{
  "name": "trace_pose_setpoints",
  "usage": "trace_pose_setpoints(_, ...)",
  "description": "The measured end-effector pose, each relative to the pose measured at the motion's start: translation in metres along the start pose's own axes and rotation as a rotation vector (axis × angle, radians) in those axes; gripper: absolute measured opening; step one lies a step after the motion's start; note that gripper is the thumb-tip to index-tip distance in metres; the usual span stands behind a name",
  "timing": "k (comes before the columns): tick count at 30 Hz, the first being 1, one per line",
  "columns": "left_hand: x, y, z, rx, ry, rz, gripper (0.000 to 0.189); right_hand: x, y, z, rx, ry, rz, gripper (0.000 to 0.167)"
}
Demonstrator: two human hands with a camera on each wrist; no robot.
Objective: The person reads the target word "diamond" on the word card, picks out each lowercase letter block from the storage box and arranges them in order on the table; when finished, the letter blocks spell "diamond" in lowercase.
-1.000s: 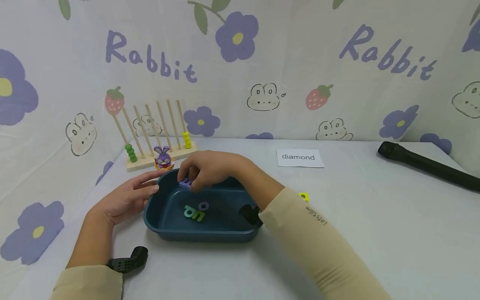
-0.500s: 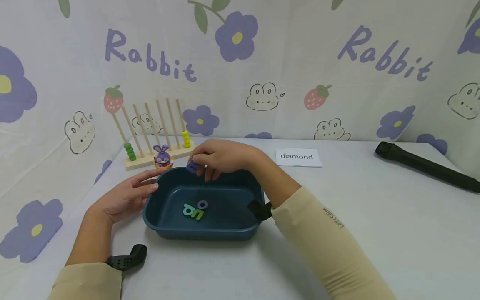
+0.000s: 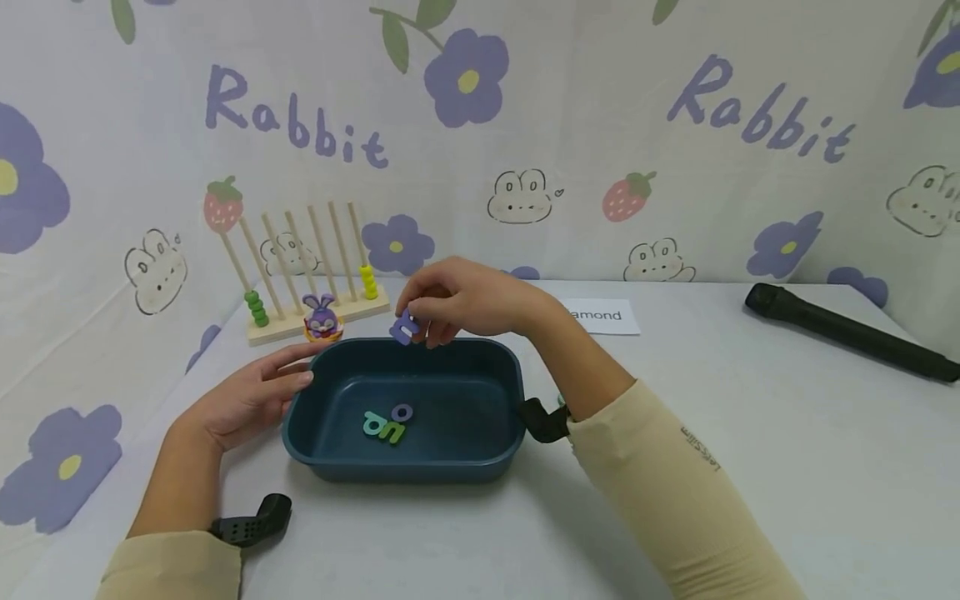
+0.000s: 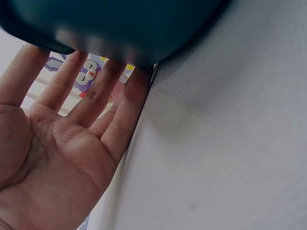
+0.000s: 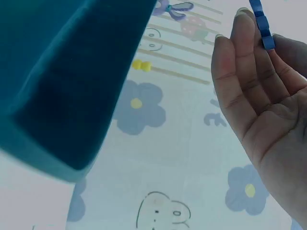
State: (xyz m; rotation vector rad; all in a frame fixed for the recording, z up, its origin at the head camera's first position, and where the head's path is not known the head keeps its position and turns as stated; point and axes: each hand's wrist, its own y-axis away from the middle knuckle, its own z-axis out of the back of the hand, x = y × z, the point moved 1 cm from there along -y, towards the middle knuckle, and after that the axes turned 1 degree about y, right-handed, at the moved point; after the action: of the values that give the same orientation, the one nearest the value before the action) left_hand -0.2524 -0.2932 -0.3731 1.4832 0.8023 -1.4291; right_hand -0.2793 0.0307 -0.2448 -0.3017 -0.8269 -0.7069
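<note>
My right hand pinches a purple letter "m" between thumb and fingers, held up over the far rim of a dark teal basin. The right wrist view shows the letter edge-on at the fingertips. Inside the basin lie a light teal "d", a green "n" and a purple "o", close together on its floor. My left hand rests against the basin's left side. In the left wrist view its fingers stretch out to the basin wall.
A wooden bead rack with green and yellow beads stands behind, a purple rabbit figure before it. A "diamond" card is partly covered by my right arm. A black microphone lies at right. A small teal piece peeks out by the right wrist.
My right hand has lifted the purple "m" from inside the basin, up and a little right, to above the far rim. The left hand has stayed at the basin's side.
</note>
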Motion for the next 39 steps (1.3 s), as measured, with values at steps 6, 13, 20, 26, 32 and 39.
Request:
trace_pose_setpoints(6, 0.001, 0.000, -0.001, -0.008, -0.010, 0.001, 0.058, -0.007, 0.014, 0.003, -0.053, -0.013, 0.000, 0.019)
trace_pose_setpoints(13, 0.000, 0.002, -0.001, -0.004, 0.017, 0.000, 0.058, -0.015, 0.028, 0.005, -0.143, -0.075, -0.051, 0.024)
trace_pose_setpoints(20, 0.000, 0.003, 0.000, -0.018, 0.020, 0.002, 0.057, -0.025, 0.037, 0.003, -0.261, -0.027, -0.086, 0.033)
trace_pose_setpoints(26, -0.002, 0.002, -0.002, -0.015, 0.018, 0.002, 0.055, -0.030, 0.049, 0.004, -0.322, 0.112, -0.115, 0.030)
trace_pose_setpoints(32, -0.003, 0.001, -0.003, 0.008, 0.027, -0.005, 0.054, -0.033, 0.064, 0.008, -0.383, 0.207, -0.151, 0.031)
trace_pose_setpoints(39, -0.003, 0.002, -0.003, 0.017, 0.023, -0.007, 0.053, -0.043, 0.081, 0.011, -0.382, 0.242, -0.185, 0.029)
